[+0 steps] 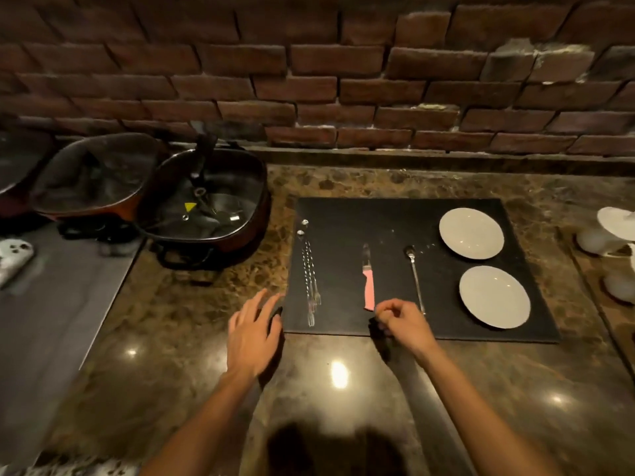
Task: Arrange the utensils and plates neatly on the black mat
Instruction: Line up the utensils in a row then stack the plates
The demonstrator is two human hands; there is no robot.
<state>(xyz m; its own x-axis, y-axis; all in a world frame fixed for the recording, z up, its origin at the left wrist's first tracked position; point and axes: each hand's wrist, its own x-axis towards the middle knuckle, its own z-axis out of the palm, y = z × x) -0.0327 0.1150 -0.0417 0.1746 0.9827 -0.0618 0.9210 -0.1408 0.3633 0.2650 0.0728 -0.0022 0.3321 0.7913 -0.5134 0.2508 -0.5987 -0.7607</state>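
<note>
A black mat (343, 214) lies on the marble counter. Two white plates sit at its right side, one farther (471, 233) and one nearer (494, 296). A long metal spoon (415, 276) lies left of them. A pink-handled knife (367, 280) rests mid-mat, blade pointing away. Two thin twisted metal forks (309, 276) lie side by side near the left edge. My left hand (254, 334) hovers flat, fingers spread, at the mat's front left corner. My right hand (402, 319) is loosely curled over the mat's front edge, just below the knife handle, holding nothing.
Two square pans with glass lids (202, 201) (92, 176) stand at the left by a brick wall. A grey cooktop surface (51, 304) lies at far left. White ceramic items (615, 231) sit on coasters at the right edge.
</note>
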